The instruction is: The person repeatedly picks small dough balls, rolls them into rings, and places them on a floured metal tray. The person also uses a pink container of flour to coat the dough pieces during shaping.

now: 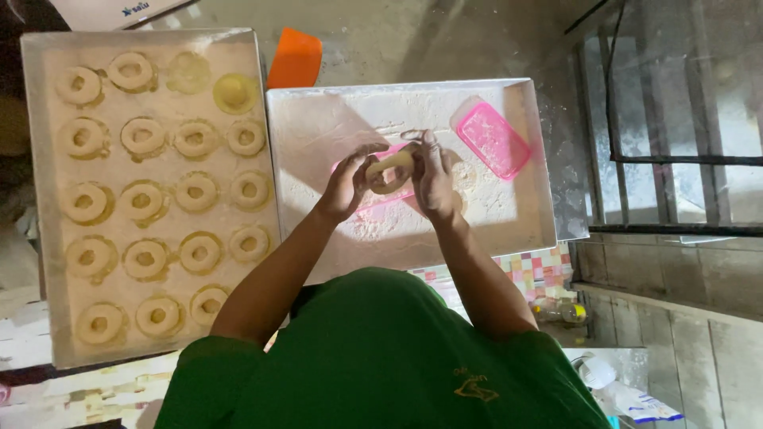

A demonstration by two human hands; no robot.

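Both hands hold one ring of pale dough [391,170] above a floured metal tray [524,214]. My left hand [347,186] grips the ring's left side. My right hand [435,176] pinches its right side, fingers dusted with flour. Under the hands lies a pink plastic container [380,199], mostly hidden. A pink lid [491,139] rests on the flour at the tray's upper right.
A second large tray [36,199] on the left carries several shaped dough rings [143,199] in rows. An orange plastic scraper [295,59] lies beyond the trays. Metal bars [675,159] and a wall stand to the right. A plastic bag [636,401] lies at the lower right.
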